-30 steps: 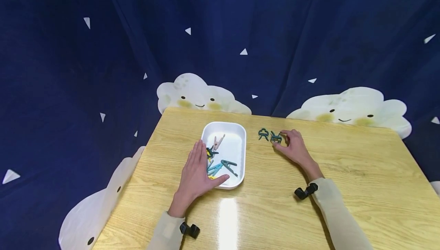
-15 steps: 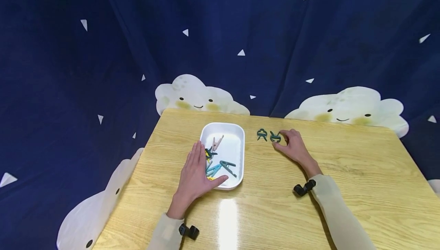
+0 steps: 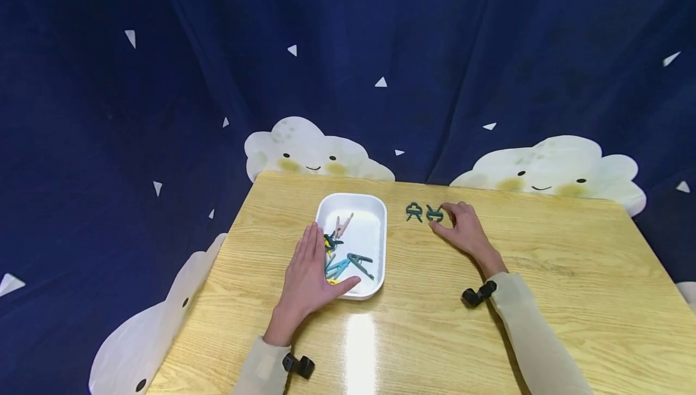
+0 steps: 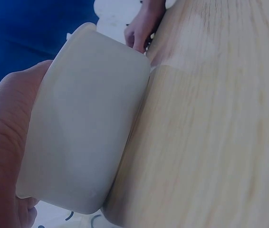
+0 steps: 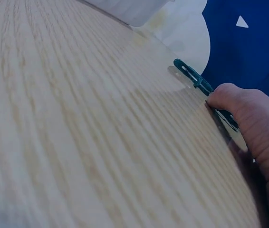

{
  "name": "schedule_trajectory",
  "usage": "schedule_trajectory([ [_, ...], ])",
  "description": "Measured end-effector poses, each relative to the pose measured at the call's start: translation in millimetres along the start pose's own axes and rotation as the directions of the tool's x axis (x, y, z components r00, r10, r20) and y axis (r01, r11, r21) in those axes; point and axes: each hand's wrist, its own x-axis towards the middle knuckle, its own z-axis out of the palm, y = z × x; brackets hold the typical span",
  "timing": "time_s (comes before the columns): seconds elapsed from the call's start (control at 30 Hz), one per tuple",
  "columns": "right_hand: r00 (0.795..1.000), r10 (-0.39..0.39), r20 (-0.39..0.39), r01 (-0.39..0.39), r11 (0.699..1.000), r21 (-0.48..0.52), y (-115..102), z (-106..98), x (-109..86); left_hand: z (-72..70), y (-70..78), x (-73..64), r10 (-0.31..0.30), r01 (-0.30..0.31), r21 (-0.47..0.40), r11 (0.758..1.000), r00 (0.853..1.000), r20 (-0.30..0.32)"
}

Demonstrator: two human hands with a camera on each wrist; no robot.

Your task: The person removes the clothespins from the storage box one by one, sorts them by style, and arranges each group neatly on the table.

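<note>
My right hand [image 3: 464, 232] holds a dark green plastic spring clip [image 3: 434, 212] between thumb and forefinger, low over the table at its far side. Just left of it lies a second dark green clip [image 3: 414, 209] of the same shape. In the right wrist view the thumb [image 5: 229, 97] covers part of the green clips. My left hand [image 3: 306, 277] rests along the left rim of a white tray [image 3: 370, 220], its fingers straight and its thumb spread over the near end. The tray's outer wall [image 4: 84, 118] fills much of the left wrist view.
Inside the tray lie a pink clip [image 3: 341, 227], a dark clip [image 3: 331, 242], a light blue clip [image 3: 338, 269], a grey-green clip [image 3: 360, 261] and some yellow pieces, partly hidden by my left hand. A dark blue curtain [image 3: 348, 69] hangs behind the wooden table [image 3: 424, 334].
The green clip at my right fingertips has turned slightly and now lines up more evenly beside the other one. My left hand stays on the tray. The head view has shifted slightly.
</note>
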Motion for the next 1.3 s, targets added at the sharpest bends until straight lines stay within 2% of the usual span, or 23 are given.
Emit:
schedule_trajectory([
  [0.3,1.000,-0.004,-0.029,0.004,1.000,-0.023,-0.7,2.1,-0.8,-2.2,0.3,0.6,-0.022,0.022,0.004,1.000,0.999,0.038],
  [0.53,0.999,0.017,-0.028,-0.018,0.999,-0.037,-4.3,0.5,-1.5,-1.2,-0.4,0.9,-0.010,0.010,0.007,1.000,1.000,0.011],
  [1.0,0.999,0.030,-0.013,-0.030,0.998,-0.054,-9.1,2.3,-8.7,-1.5,-0.1,0.5,-0.034,0.034,0.009,0.999,0.998,0.044],
  [1.3,0.999,0.049,-0.018,-0.049,0.998,-0.034,-16.4,2.6,-16.7,-1.6,-0.4,0.1,-0.021,0.020,0.013,1.000,0.999,0.035],
])
